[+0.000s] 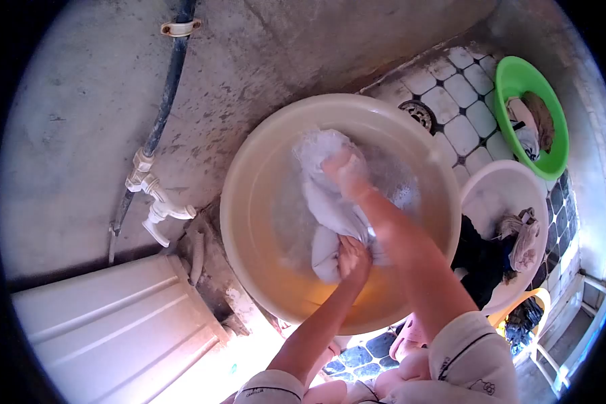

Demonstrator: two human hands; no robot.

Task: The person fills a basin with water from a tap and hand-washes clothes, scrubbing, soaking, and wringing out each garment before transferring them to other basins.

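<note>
A large cream basin holds cloudy, sudsy water. In it lies a wet pale cloth, bunched and partly lifted, its upper end covered in foam. My left hand grips the lower part of the cloth, with the fingers curled into its folds. Higher up, my right hand is closed over the foamy end, and suds hide some of its fingers. The exact kind of garment cannot be made out.
A white tap on a dark pipe is fixed to the left wall above a white lidded box. At right stand a green basin, a pale basin and a yellow bucket, all with contents. A floor drain lies behind.
</note>
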